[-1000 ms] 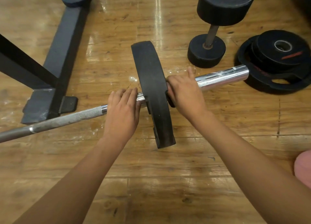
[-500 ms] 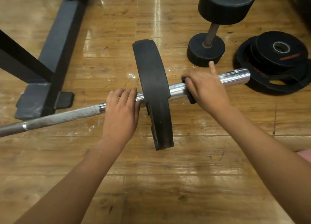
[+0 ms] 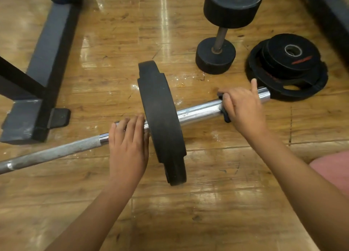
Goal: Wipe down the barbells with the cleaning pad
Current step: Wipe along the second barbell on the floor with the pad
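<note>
A barbell [image 3: 56,152] lies across the wooden floor, with black plates [image 3: 160,122] standing on its chrome sleeve [image 3: 200,112]. My left hand [image 3: 128,145] rests over the shaft just left of the plates, fingers wrapped on the bar. Near the sleeve's outer end my right hand [image 3: 243,107] presses a dark cleaning pad [image 3: 223,115] around the chrome, index finger lifted. Most of the pad is hidden under the hand.
A 15-marked dumbbell [image 3: 221,33] stands on end behind the sleeve. Stacked black plates [image 3: 289,65] lie at the right, touching the sleeve's tip area. A dark rack base [image 3: 43,69] runs along the left. Something pink [image 3: 334,171] shows at the right edge.
My right hand has slid the pad outward along the sleeve, from against the plates to near the sleeve's end. The left hand has stayed on the shaft.
</note>
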Available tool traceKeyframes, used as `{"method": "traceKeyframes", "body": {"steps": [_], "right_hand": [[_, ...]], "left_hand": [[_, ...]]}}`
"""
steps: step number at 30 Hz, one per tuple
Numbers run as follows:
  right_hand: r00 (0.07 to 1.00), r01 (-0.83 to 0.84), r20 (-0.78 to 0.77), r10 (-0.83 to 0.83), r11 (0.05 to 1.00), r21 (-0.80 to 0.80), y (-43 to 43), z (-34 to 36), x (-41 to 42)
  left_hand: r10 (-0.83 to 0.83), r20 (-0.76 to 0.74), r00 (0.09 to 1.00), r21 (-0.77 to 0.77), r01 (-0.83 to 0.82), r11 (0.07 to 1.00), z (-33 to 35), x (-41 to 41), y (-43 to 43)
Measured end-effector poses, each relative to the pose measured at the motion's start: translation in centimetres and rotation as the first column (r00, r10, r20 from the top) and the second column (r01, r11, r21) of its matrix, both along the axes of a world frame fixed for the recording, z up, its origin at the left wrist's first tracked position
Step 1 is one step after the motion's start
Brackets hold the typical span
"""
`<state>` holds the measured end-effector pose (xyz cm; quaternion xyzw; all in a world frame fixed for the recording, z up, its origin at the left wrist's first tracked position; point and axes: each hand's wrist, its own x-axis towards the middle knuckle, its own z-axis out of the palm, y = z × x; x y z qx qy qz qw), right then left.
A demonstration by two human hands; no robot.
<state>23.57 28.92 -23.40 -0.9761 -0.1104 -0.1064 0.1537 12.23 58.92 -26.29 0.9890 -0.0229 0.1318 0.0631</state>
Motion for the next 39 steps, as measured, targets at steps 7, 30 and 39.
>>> {"method": "traceKeyframes", "body": {"steps": [7, 30, 39], "right_hand": [[0.993, -0.122, -0.001, 0.122, 0.992, -0.025, 1.3, -0.7, -2.0], [0.984, -0.076, -0.166, 0.069, 0.996, -0.037, 2.5, 0.7, -7.5], [0.983, -0.045, -0.179, 0.038, 0.998, -0.035, 2.4, 0.8, -9.3]], "left_hand": [[-0.001, -0.079, 0.997, -0.02, -0.001, 1.0, 1.5, -0.3, -0.4], [0.037, -0.112, 0.993, -0.087, -0.047, 0.995, 1.2, -6.3, -2.7], [-0.038, -0.28, 0.959, -0.13, 0.001, 0.991, 3.9, -5.9, -1.8]]}}
